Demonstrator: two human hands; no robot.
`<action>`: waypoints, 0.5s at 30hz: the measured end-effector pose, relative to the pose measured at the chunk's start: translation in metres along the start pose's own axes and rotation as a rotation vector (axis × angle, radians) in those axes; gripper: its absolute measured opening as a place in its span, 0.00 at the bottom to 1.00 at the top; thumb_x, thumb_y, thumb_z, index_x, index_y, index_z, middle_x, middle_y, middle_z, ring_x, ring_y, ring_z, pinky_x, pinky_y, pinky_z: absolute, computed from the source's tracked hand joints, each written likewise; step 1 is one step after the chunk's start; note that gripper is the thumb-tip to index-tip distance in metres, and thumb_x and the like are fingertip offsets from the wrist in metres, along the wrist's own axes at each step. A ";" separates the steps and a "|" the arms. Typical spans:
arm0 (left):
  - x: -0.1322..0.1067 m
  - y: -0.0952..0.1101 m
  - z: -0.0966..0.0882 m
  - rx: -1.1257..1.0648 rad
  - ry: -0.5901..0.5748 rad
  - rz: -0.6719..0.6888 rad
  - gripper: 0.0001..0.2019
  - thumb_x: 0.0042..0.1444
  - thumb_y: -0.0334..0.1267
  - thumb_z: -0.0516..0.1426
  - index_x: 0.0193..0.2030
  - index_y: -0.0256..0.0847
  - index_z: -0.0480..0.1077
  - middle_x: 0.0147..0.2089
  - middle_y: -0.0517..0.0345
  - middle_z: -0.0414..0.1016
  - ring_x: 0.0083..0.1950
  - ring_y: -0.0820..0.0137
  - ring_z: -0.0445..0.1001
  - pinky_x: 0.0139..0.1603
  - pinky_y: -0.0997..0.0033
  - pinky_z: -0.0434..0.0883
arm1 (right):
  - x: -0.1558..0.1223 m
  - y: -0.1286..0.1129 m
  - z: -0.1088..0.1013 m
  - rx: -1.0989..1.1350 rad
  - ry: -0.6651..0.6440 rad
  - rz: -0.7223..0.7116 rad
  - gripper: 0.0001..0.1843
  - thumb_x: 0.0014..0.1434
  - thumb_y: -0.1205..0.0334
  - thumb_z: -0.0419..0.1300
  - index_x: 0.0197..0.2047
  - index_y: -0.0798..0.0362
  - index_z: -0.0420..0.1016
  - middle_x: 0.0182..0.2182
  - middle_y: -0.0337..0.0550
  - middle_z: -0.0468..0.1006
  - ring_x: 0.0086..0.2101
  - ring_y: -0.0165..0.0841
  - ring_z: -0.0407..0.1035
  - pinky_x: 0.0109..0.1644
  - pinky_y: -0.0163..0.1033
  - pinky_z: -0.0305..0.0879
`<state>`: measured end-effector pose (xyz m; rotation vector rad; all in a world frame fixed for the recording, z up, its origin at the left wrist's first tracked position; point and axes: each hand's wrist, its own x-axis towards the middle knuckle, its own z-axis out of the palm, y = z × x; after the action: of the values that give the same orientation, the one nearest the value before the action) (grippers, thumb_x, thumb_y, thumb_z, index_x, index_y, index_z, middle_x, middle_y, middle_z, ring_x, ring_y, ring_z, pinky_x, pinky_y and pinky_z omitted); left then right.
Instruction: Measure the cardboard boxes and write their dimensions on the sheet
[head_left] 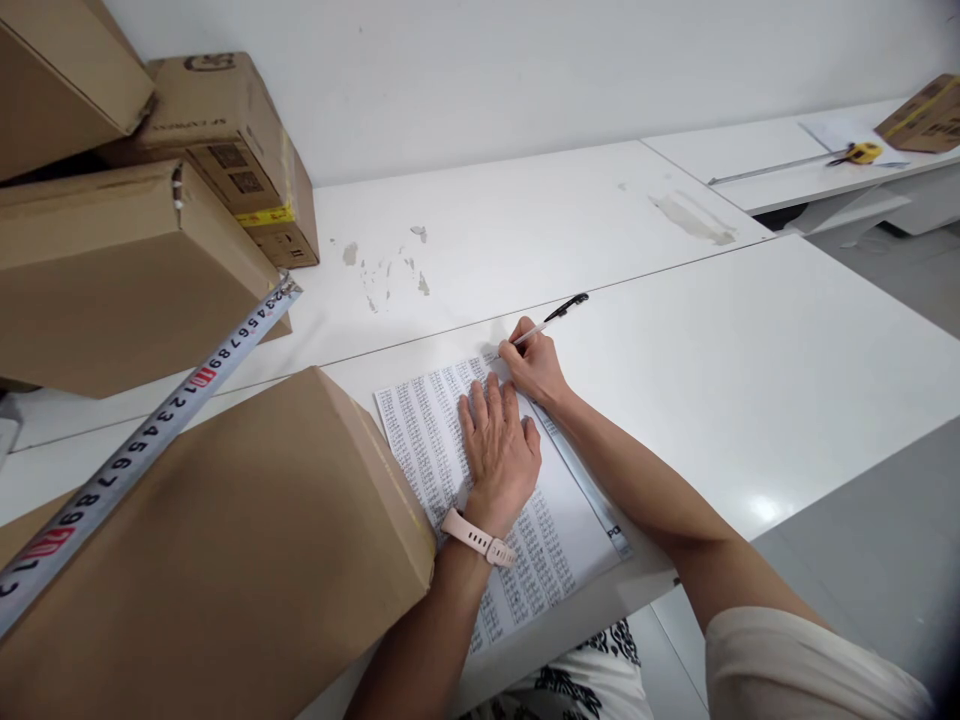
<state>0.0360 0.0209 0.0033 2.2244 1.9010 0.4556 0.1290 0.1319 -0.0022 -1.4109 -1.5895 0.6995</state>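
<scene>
My left hand [496, 444] lies flat with fingers stretched out on a printed sheet [435, 440] full of small rows of figures. A pale pink watch sits on that wrist. My right hand [534, 362] is closed on a pen [553, 317] with a black cap end, its tip touching the sheet's far right corner. The sheet rests on a white table [750, 380], right beside a large cardboard box [247, 550].
An extended tape-measure blade [150, 435] crosses the box top at the left. More cardboard boxes [127, 270] are stacked at the back left. A yellow tape measure [862, 153] and another box [926, 113] lie on a far table at the right.
</scene>
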 end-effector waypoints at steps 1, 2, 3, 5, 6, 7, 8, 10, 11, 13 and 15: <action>0.000 0.000 0.000 0.000 0.000 -0.002 0.27 0.67 0.40 0.46 0.68 0.28 0.60 0.74 0.40 0.55 0.74 0.46 0.50 0.73 0.42 0.49 | 0.000 0.000 0.000 -0.003 -0.003 -0.001 0.09 0.53 0.64 0.54 0.26 0.48 0.56 0.18 0.30 0.59 0.21 0.27 0.55 0.27 0.36 0.51; 0.000 0.000 0.000 0.001 -0.001 -0.003 0.27 0.67 0.40 0.46 0.68 0.28 0.60 0.74 0.40 0.55 0.75 0.46 0.50 0.73 0.42 0.48 | -0.001 0.000 0.000 -0.003 -0.001 -0.001 0.09 0.53 0.64 0.55 0.26 0.48 0.56 0.18 0.30 0.59 0.21 0.27 0.55 0.27 0.36 0.51; 0.000 0.000 0.000 0.001 -0.004 -0.004 0.27 0.67 0.40 0.46 0.68 0.28 0.60 0.74 0.40 0.55 0.75 0.46 0.50 0.73 0.42 0.48 | -0.001 0.000 0.000 0.000 0.012 0.001 0.10 0.54 0.64 0.55 0.26 0.48 0.55 0.18 0.30 0.59 0.21 0.27 0.55 0.27 0.36 0.51; -0.001 0.000 0.000 0.002 -0.010 -0.004 0.27 0.67 0.40 0.45 0.69 0.29 0.59 0.74 0.41 0.54 0.75 0.47 0.50 0.73 0.42 0.49 | -0.001 0.001 0.002 0.026 0.078 0.007 0.11 0.56 0.62 0.56 0.27 0.48 0.56 0.18 0.30 0.59 0.21 0.27 0.55 0.27 0.36 0.53; -0.001 0.000 0.000 0.001 -0.012 -0.005 0.27 0.67 0.41 0.45 0.69 0.29 0.59 0.74 0.41 0.54 0.75 0.47 0.50 0.73 0.43 0.49 | 0.000 0.002 0.003 0.050 0.119 0.009 0.11 0.58 0.60 0.56 0.28 0.48 0.57 0.19 0.30 0.61 0.22 0.28 0.57 0.27 0.35 0.54; -0.001 0.000 0.000 0.000 -0.014 -0.006 0.27 0.67 0.41 0.45 0.69 0.30 0.58 0.74 0.41 0.54 0.75 0.47 0.50 0.73 0.43 0.48 | 0.001 0.003 0.003 0.078 0.146 0.008 0.10 0.61 0.57 0.55 0.30 0.48 0.59 0.20 0.31 0.63 0.22 0.28 0.59 0.27 0.35 0.56; -0.001 0.000 0.000 0.000 -0.014 -0.007 0.27 0.67 0.41 0.45 0.70 0.30 0.58 0.74 0.42 0.54 0.75 0.47 0.50 0.73 0.43 0.48 | 0.002 0.005 0.002 0.097 0.156 0.000 0.08 0.63 0.55 0.54 0.34 0.48 0.61 0.21 0.32 0.66 0.23 0.29 0.61 0.28 0.36 0.59; -0.001 0.000 0.000 0.002 -0.013 -0.006 0.27 0.67 0.41 0.46 0.70 0.30 0.58 0.75 0.42 0.54 0.75 0.47 0.49 0.74 0.43 0.48 | 0.003 0.009 -0.003 0.062 0.135 -0.036 0.09 0.67 0.52 0.50 0.42 0.48 0.65 0.27 0.35 0.73 0.27 0.31 0.69 0.33 0.37 0.65; 0.000 -0.001 0.001 0.004 -0.013 -0.004 0.28 0.67 0.41 0.46 0.70 0.30 0.58 0.75 0.41 0.54 0.75 0.47 0.49 0.74 0.43 0.47 | 0.002 0.012 -0.009 -0.008 0.114 -0.067 0.10 0.68 0.53 0.48 0.45 0.47 0.66 0.31 0.38 0.77 0.31 0.33 0.72 0.37 0.39 0.68; 0.001 -0.001 0.001 0.012 -0.012 -0.002 0.28 0.67 0.41 0.46 0.70 0.29 0.58 0.75 0.41 0.54 0.75 0.47 0.49 0.74 0.44 0.47 | -0.007 0.018 -0.026 -0.228 0.057 -0.145 0.12 0.68 0.58 0.48 0.50 0.47 0.69 0.41 0.43 0.80 0.41 0.36 0.75 0.46 0.43 0.70; 0.001 -0.001 0.002 0.021 -0.008 0.000 0.28 0.67 0.41 0.46 0.70 0.29 0.58 0.74 0.41 0.54 0.75 0.47 0.50 0.74 0.43 0.47 | -0.025 0.026 -0.048 -0.457 -0.035 -0.213 0.17 0.66 0.65 0.48 0.54 0.47 0.71 0.52 0.46 0.78 0.53 0.41 0.71 0.52 0.47 0.69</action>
<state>0.0360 0.0223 0.0014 2.2363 1.9105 0.4285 0.1829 0.1065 -0.0082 -1.5186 -1.9768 0.2412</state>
